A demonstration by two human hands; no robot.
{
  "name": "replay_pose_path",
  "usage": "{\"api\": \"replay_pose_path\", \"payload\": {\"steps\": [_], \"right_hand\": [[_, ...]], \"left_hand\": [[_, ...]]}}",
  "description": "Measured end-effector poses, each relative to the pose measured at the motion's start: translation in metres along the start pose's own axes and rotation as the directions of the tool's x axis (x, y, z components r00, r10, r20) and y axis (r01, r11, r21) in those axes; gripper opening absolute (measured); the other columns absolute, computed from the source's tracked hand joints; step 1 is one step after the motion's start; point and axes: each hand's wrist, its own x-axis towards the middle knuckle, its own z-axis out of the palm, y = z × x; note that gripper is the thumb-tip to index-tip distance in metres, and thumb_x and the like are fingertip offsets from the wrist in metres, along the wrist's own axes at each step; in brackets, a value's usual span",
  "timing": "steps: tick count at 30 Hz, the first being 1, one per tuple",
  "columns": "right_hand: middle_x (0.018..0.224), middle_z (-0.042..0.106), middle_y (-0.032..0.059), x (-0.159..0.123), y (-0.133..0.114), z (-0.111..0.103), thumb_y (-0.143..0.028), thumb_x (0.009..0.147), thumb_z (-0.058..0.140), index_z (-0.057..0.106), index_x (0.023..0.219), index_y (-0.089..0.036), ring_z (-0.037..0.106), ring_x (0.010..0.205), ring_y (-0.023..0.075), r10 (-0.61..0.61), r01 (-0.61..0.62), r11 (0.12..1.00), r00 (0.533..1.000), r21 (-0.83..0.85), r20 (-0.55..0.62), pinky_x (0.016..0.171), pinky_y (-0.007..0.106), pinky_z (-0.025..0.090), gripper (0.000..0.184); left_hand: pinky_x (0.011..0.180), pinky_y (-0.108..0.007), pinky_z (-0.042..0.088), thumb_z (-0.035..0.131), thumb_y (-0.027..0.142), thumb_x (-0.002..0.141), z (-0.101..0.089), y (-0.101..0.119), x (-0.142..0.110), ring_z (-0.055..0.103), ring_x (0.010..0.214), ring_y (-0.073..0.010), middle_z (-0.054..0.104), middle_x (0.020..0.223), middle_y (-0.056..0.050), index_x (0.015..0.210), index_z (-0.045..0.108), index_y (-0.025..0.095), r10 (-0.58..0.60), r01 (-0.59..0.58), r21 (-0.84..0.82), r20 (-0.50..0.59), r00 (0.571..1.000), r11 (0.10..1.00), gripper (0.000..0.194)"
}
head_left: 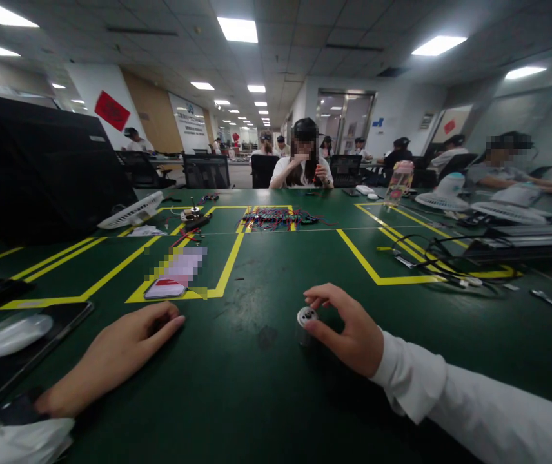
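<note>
One small metal can (306, 314) stands on the green table (256, 393) at the right hand (351, 328), thumb and fingers around its top; I cannot tell if they squeeze. A thumb bump could tip it, and being round, it might roll off. The left hand (133, 335) lies curled, nothing seen inside. The can looks silvery, with dark holes on top.

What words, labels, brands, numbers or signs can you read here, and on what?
None can be read.
Left wall sign: lettering too blurred.
Black casing: pale label too small.
Right wall placard: too small.
Phone: screen pixelated.
Metal cylinder: no text visible.
</note>
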Motion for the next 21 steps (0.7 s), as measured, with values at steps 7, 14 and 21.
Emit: {"api": "replay_pose_path", "payload": {"steps": [7, 14, 21], "right_hand": [[0.094, 0.064, -0.0008, 0.024, -0.006, -0.02, -0.032, 0.097, 0.058, 0.068, 0.094, -0.02, 0.057, 0.087, 0.0102, -0.096, 0.101, 0.995, 0.975, -0.011, 0.2, 0.08, 0.026, 0.043, 0.016], [0.09, 0.062, 0.0021, 0.008, 0.011, -0.035, -0.033, 0.097, 0.057, 0.068, 0.092, -0.017, 0.056, 0.082, 0.0094, 0.105, -0.105, 0.994, 0.994, 0.001, 0.01, 0.072, 0.023, 0.044, 0.02], [0.106, 0.06, 0.0051, -0.036, 0.026, -0.033, -0.032, 0.094, 0.058, 0.069, 0.094, -0.02, 0.052, 0.099, 0.0168, 0.169, -0.118, 0.971, 0.953, -0.209, 0.25, 0.087, 0.034, 0.042, 0.017]], "left_hand": [[0.075, -0.035, 0.048, 0.038, 0.065, 0.09, 0.0, -0.002, 0.001, 0.067, 0.09, -0.0249, 0.072, 0.101, -0.003, 0.103, 0.064, 0.028, 0.001, -0.001, 0.01, 0.039, 0.999, 1.0, 0.048], [0.08, -0.037, 0.048, 0.039, 0.064, 0.09, 0.001, -0.006, 0.003, 0.067, 0.093, -0.0259, 0.073, 0.102, -0.004, 0.104, 0.064, 0.027, 0.009, -0.008, -0.015, 0.042, 0.999, 1.0, 0.046], [0.079, -0.037, 0.049, 0.04, 0.067, 0.088, 0.0, -0.004, 0.001, 0.068, 0.093, -0.0262, 0.072, 0.103, -0.003, 0.103, 0.063, 0.028, -0.024, 0.024, -0.019, 0.022, 0.999, 1.0, 0.047]]}}
